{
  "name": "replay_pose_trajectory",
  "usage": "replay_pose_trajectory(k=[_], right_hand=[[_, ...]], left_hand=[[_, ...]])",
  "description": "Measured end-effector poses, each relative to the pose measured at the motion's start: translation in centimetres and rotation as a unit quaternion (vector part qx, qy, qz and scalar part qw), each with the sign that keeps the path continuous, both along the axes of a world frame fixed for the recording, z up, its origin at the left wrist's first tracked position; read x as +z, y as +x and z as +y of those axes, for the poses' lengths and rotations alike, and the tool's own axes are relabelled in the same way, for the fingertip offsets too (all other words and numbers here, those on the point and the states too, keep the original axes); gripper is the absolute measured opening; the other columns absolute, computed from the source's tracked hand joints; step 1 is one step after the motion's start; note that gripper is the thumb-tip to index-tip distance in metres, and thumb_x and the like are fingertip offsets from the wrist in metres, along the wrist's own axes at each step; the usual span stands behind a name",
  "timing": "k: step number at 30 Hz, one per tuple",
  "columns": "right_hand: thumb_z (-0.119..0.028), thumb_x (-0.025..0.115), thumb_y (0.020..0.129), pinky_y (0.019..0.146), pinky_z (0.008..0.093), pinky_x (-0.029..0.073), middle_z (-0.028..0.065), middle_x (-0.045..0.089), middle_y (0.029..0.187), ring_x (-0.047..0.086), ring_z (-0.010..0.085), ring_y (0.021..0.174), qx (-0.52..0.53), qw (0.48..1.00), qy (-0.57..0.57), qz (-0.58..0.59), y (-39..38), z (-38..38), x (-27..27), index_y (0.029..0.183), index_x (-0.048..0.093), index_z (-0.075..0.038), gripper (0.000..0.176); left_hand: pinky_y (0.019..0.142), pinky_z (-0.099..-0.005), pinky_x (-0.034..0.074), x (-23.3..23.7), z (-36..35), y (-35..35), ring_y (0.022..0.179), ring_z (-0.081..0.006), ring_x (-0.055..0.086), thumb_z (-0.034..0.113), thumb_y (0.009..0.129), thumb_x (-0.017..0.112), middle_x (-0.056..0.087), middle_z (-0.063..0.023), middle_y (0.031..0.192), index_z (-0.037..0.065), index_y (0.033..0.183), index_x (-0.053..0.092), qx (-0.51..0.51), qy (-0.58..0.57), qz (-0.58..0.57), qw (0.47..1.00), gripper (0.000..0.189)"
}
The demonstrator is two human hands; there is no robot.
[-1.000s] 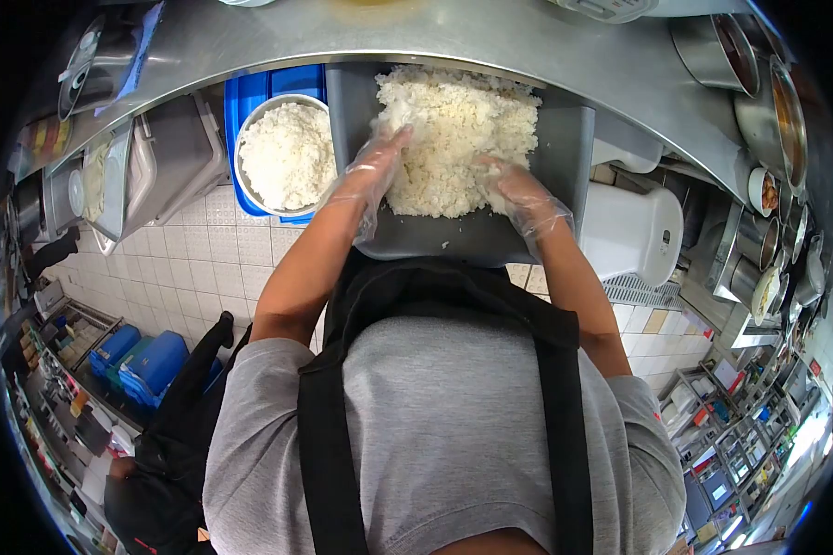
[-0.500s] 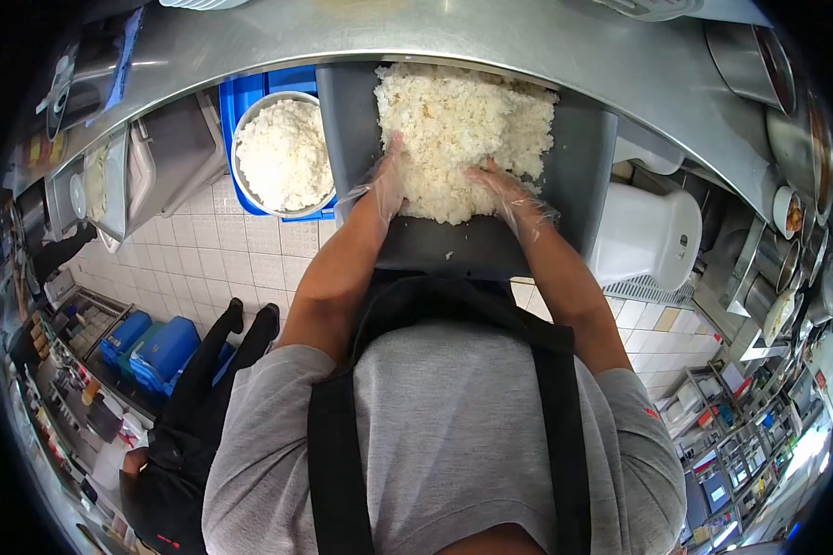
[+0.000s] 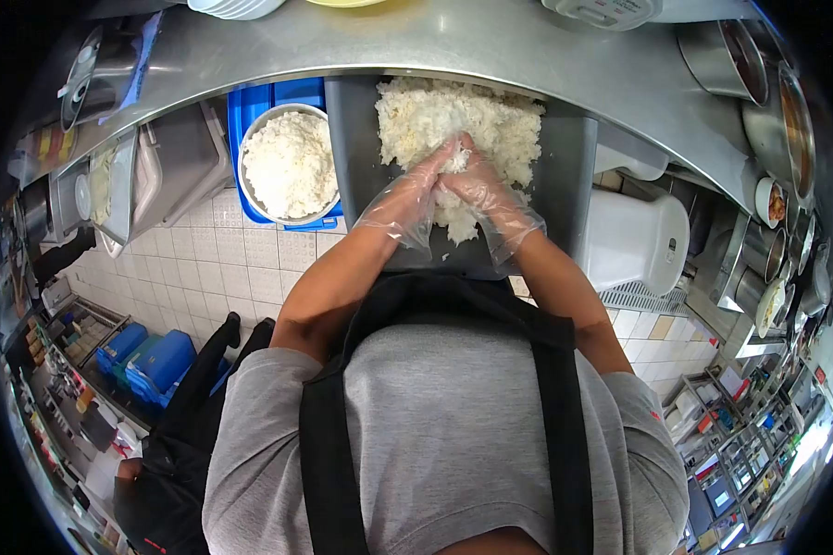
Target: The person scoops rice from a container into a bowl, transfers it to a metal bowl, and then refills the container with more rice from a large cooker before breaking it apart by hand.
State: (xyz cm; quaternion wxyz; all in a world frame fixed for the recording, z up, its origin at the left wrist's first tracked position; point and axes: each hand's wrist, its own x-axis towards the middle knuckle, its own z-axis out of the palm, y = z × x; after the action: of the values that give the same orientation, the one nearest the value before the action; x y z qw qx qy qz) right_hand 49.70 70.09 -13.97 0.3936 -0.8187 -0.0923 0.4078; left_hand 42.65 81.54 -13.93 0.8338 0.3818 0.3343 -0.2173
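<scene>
Cooked white rice (image 3: 504, 120) fills the far part of a deep grey bin (image 3: 566, 185). My left hand (image 3: 424, 180) and my right hand (image 3: 481, 183), both in clear loose plastic gloves, meet over the rice near the bin's middle. They are closed together, cupped around a clump of rice, some of which shows between them. My fingertips are partly hidden by the rice and the gloves. Left of the bin, a round bowl (image 3: 242, 178) is heaped with more white rice (image 3: 292, 162).
The bowl stands on a blue crate (image 3: 242, 106). A steel counter (image 3: 416, 42) runs along the far side. White containers (image 3: 625, 240) stand right of the bin. Steel pots (image 3: 727, 60) sit on the right. Another person in dark clothes (image 3: 171, 462) is at lower left.
My hands have come together from either side of the rice and now hold a clump between them. The near edge of the rice pile has broken up. The view has shifted slightly.
</scene>
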Motion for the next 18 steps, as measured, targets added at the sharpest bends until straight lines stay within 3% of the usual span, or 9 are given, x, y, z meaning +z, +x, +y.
replay_pose_trajectory(k=[2, 5, 8, 11, 15, 18], right_hand=[[-0.024, 0.077, 0.057, 0.095, 0.0338, 0.042, 0.0246, 0.053, 0.123, 0.053, 0.033, 0.113, -0.002, 0.999, 0.01, -0.031, 0.4, 0.0, -0.1, 0.137, 0.035, -0.004, 0.092], [-0.022, 0.076, 0.06, 0.089, 0.0322, 0.046, 0.022, 0.057, 0.117, 0.059, 0.0294, 0.104, -0.023, 0.997, 0.054, -0.046, 0.9, -0.2, -0.6, 0.134, 0.039, -0.003, 0.086], [-0.021, 0.077, 0.062, 0.084, 0.0308, 0.048, 0.0197, 0.06, 0.112, 0.061, 0.025, 0.098, -0.058, 0.995, 0.061, -0.045, 1.0, -0.8, -3.0, 0.131, 0.043, -0.002, 0.08], [-0.023, 0.078, 0.064, 0.082, 0.0301, 0.048, 0.0176, 0.063, 0.107, 0.061, 0.0215, 0.095, -0.088, 0.993, 0.072, -0.024, 0.6, -1.2, -1.9, 0.128, 0.046, 0.0, 0.075], [-0.017, 0.08, 0.066, 0.082, 0.0273, 0.047, 0.0106, 0.061, 0.109, 0.059, 0.0154, 0.092, -0.103, 0.981, 0.156, 0.045, 1.3, -2.0, -2.9, 0.134, 0.038, 0.001, 0.081], [-0.025, 0.078, 0.07, 0.093, 0.032, 0.043, 0.0151, 0.057, 0.117, 0.056, 0.0213, 0.105, -0.095, 0.947, 0.182, 0.248, 1.9, -2.0, 2.8, 0.135, 0.035, 0.001, 0.083]], left_hand=[[0.111, -0.0386, 0.016, 1.5, 0.2, 0.6, 0.137, -0.0284, 0.019, 0.065, 0.076, 0.06, 0.017, -0.0205, 0.148, 0.003, 0.145, 0.013, -0.017, 0.05, -0.002, 0.999, 0.104], [0.112, -0.04, 0.01, 2.7, 0.7, 0.8, 0.14, -0.0284, 0.006, 0.068, 0.076, 0.056, 0.008, -0.0191, 0.151, 0.004, 0.146, 0.009, -0.033, 0.043, -0.05, 0.997, 0.106], [0.112, -0.0427, 0.01, 3.6, 1.3, 1.1, 0.141, -0.0285, 0.003, 0.069, 0.078, 0.052, 0.005, -0.0185, 0.152, 0.005, 0.146, 0.007, -0.065, 0.037, -0.03, 0.997, 0.104], [0.107, -0.05, 0.025, 5.6, 2.1, 0.9, 0.141, -0.0292, 0.005, 0.064, 0.082, 0.051, 0.005, -0.0184, 0.152, 0.004, 0.146, 0.008, -0.086, 0.004, -0.011, 0.996, 0.097], [0.091, -0.0513, 0.044, 2.0, 2.3, -0.4, 0.137, -0.0292, 0.018, 0.053, 0.089, 0.048, 0.017, -0.0159, 0.149, 0.005, 0.144, 0.019, -0.08, -0.011, -0.043, 0.996, 0.079], [0.087, -0.0496, 0.048, 1.7, 1.7, -0.7, 0.134, -0.028, 0.026, 0.048, 0.092, 0.046, 0.026, -0.0131, 0.145, 0.008, 0.142, 0.026, -0.057, 0.04, -0.034, 0.997, 0.068]])
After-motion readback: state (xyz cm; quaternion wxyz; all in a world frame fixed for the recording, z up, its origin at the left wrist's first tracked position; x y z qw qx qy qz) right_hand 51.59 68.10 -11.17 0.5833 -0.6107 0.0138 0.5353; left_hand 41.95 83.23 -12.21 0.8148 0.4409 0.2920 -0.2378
